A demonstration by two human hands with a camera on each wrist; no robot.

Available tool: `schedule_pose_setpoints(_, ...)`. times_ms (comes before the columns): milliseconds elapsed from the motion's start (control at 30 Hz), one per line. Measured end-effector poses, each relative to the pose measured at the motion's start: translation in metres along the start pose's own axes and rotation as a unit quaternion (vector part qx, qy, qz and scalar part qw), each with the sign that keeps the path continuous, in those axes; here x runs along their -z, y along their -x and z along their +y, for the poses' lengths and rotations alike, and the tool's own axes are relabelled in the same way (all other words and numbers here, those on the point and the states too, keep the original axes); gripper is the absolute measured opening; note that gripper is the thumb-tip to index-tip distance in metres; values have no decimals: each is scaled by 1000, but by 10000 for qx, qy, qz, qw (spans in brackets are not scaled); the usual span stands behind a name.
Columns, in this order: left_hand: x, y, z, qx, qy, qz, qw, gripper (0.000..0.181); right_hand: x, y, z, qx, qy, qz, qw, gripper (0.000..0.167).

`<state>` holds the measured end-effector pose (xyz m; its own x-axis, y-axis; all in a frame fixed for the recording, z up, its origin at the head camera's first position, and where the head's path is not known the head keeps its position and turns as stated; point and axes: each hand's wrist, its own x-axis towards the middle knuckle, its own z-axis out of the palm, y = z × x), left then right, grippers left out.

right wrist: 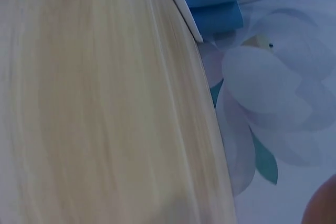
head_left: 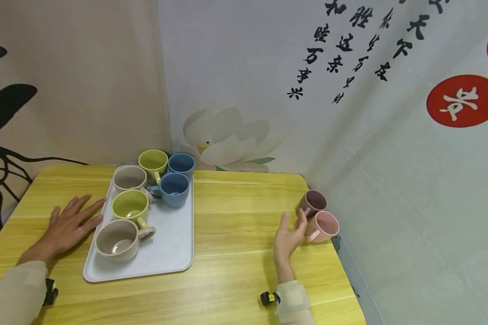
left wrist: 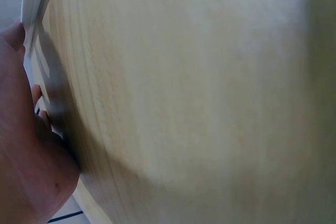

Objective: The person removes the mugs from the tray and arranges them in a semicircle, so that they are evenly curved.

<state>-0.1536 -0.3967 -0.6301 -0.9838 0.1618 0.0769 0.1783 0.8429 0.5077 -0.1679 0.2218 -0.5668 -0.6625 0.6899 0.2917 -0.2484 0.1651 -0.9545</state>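
In the head view my left hand (head_left: 67, 230) lies flat with its fingers spread on the table, fingertips at the left rim of the white tray (head_left: 168, 243). On the tray are two beige mugs (head_left: 115, 246), two yellow-green mugs (head_left: 124, 210) and two blue mugs (head_left: 175, 192). Over at the table's right side, my right hand (head_left: 288, 239) is beside a mauve mug (head_left: 316, 203) and a pink mug (head_left: 325, 228). Its thumb stands apart from the fingers, which reach to the mauve mug's handle; whether they touch it is unclear.
The wooden table (head_left: 236, 253) meets a printed wall cloth (head_left: 244, 81) behind it and on the right. The pink mug stands close to the right table edge. A black plant-like shape (head_left: 4, 108) is at the far left.
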Motion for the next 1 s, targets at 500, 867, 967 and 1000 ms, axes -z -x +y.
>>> schedule_pose_setpoints(500,0,0,1,86,47,-81,9999,66,-19,27,-16,706,-88,-1593,9847,50)
schedule_pose_setpoints(867,-1,0,0,59,54,-13,10000,65,-31,36,-16,1161,-68,-2914,9495,49)
schedule_pose_setpoints(967,-1,0,0,60,53,-3,10000,65,-35,39,-19,1211,-29,-3197,9398,50)
schedule_pose_setpoints(1000,-1,0,0,63,49,-3,10000,65,-37,40,-21,1188,-22,-3304,9363,51)
